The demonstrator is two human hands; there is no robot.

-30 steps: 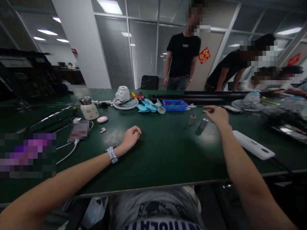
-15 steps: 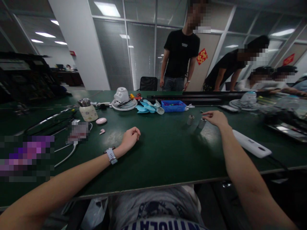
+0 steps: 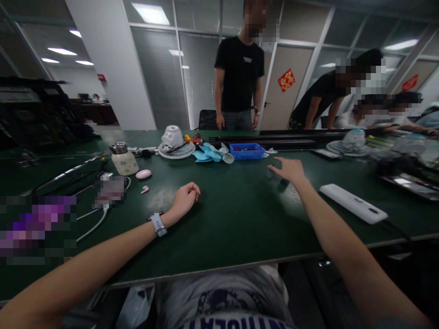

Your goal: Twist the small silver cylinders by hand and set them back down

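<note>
My left hand [image 3: 187, 199] rests on the green table [image 3: 222, 219], its fingers loosely curled, with nothing visible in them. My right hand [image 3: 291, 171] is stretched out over the table, thumb and forefinger apart. Its thumb tip is at the top of a small silver metal cylinder [image 3: 270, 173]; whether they touch, I cannot tell. Beneath the palm a second such cylinder [image 3: 284, 181] stands mostly hidden. Beyond the right hand is a blue plastic basket [image 3: 247, 154] with small parts inside. Light-blue fan blades [image 3: 207, 154] lie beside the basket.
A white fan part with its grille [image 3: 176, 150] sits at the back. A cream bottle [image 3: 124, 160], pink case [image 3: 143, 174] and pink earbud [image 3: 145, 189] are left. A white power strip [image 3: 353, 203] lies right of my forearm. A person in black [image 3: 240, 75] stands across the table.
My right hand has moved left from the right-hand cylinder to the left-hand one, and its fingers have spread. My left hand has stayed put. The standing person has shifted left.
</note>
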